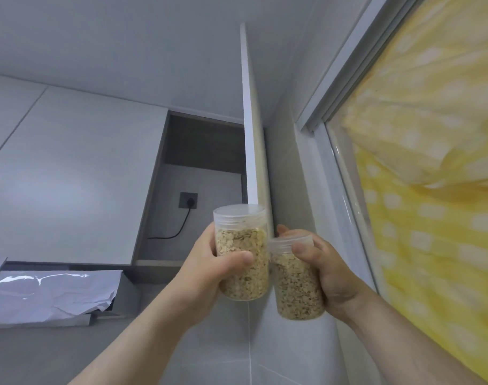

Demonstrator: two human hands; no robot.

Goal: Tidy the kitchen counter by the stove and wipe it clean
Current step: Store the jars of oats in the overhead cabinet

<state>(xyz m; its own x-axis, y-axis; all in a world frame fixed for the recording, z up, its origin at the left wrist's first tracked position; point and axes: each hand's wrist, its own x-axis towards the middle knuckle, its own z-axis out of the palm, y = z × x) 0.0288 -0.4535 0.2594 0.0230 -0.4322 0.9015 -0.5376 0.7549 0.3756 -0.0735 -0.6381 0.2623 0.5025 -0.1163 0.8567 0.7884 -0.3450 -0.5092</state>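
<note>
Both hands are raised in front of an open wall cupboard (203,151), each holding a jar.

- The left hand (206,273) grips the left jar (242,262), a clear plastic jar of pale oat-like flakes. Its thumb lies across the front and its fingers are hidden behind. The clear lid is on and the jar is roughly upright.
- The right hand (330,273) grips the right jar (297,284), which has the same kind of flakes and sits a bit lower. Its thumb presses on the clear lid, and the fingertips show above the rim.
- The jars are just beside each other, with the left one overlapping the right in view. Whether they touch is unclear.
- The cupboard door (254,140) stands open and is seen edge-on. Its lower corner is hidden behind the left jar.
- Inside the cupboard are a dark wall socket (188,200) and a black cable (178,229) running down to the left, with its end cut off by the cupboard side. The top of the interior is dark and hard to read.
- At lower left is a white crinkled sheet (51,293) over something boxy that can't be identified. It is cut off by the frame edge.
- On the right are a yellow curtain (431,190) with pale dots and a window frame (345,87).
- A grey tiled wall (237,351) sits below the hands, and both forearms are cut off at the bottom.
</note>
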